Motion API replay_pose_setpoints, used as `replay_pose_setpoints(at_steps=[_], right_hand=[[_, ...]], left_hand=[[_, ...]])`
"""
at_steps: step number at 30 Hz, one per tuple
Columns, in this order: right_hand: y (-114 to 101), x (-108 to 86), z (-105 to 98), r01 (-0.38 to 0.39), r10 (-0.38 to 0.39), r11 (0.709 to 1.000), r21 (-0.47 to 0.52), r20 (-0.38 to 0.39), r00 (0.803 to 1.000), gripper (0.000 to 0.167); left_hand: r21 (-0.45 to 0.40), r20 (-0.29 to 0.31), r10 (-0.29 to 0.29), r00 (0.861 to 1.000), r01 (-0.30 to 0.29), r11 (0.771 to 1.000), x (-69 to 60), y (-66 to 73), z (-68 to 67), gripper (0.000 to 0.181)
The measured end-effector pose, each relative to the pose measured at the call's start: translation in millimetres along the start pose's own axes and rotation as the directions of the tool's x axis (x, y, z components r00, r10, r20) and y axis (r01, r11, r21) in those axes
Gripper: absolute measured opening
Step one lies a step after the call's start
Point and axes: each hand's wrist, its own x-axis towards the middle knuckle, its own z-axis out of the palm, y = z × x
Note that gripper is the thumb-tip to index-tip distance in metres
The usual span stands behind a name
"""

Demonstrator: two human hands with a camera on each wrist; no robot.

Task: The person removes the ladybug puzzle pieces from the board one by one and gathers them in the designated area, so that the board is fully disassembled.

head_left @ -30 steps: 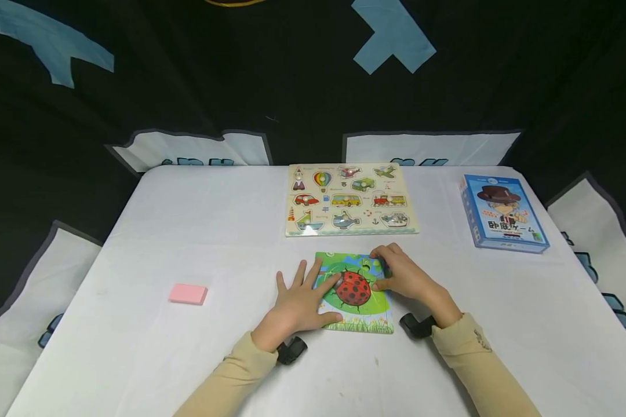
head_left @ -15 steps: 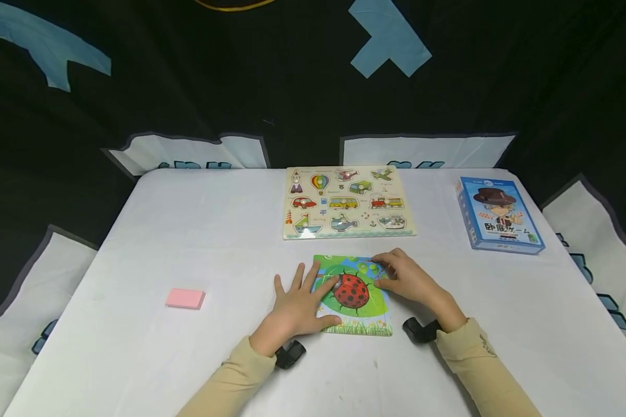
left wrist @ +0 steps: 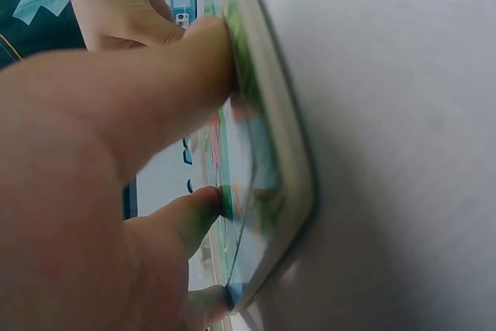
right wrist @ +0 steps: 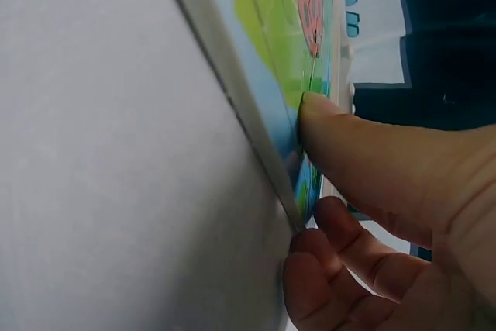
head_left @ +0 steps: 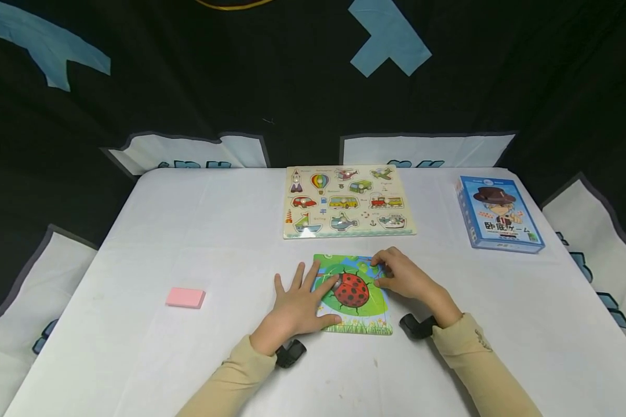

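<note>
A square jigsaw puzzle [head_left: 353, 324] with a red ladybug on a green leaf lies flat on the white table. My left hand [head_left: 294, 307] rests on its left side with fingers spread. In the left wrist view the thumb [left wrist: 198, 60] presses the puzzle's face near the edge. At the top right corner, my right hand [head_left: 409, 277] pinches a corner puzzle piece between thumb and curled fingers. In the right wrist view the thumb [right wrist: 325, 125] lies on the picture while the other fingers [right wrist: 310, 269] bend at the corner edge. The fingers partly hide that piece.
Behind the puzzle lies a wooden vehicle peg board [head_left: 346, 200]. A blue game box [head_left: 501, 214] stands at the back right, and a pink block [head_left: 185, 298] lies to the left. Dark curtains hang beyond the table [head_left: 109, 347].
At the top right corner, the dark gap seen earlier no longer shows; blue and green picture shows there. The right fingers have shifted slightly. My left hand stays in place.
</note>
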Motion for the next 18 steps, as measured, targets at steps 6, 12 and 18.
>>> replay_pose_setpoints(at_steps=[6, 12, 18], right_hand=[[-2.6, 0.6, 0.8, -0.022, 0.021, 0.999, -0.039, -0.013, 1.0, 0.038], [-5.0, 2.6, -0.4, -0.015, 0.014, 0.997, -0.069, -0.011, 1.0, 0.036], [-6.4, 6.9, -3.6, -0.047, 0.05, 0.995, -0.091, 0.028, 0.998, 0.035]], left_hand=[[-0.002, 0.002, 0.002, 1.0, -0.002, 1.0, 0.0, 0.3, 0.3, 0.081], [-0.002, 0.004, 0.004, 1.0, -0.004, 1.0, 0.1, 0.1, 0.6, 0.081], [0.008, 0.009, -0.002, 1.0, 0.002, 1.0, 0.4, -0.1, 0.5, 0.081]])
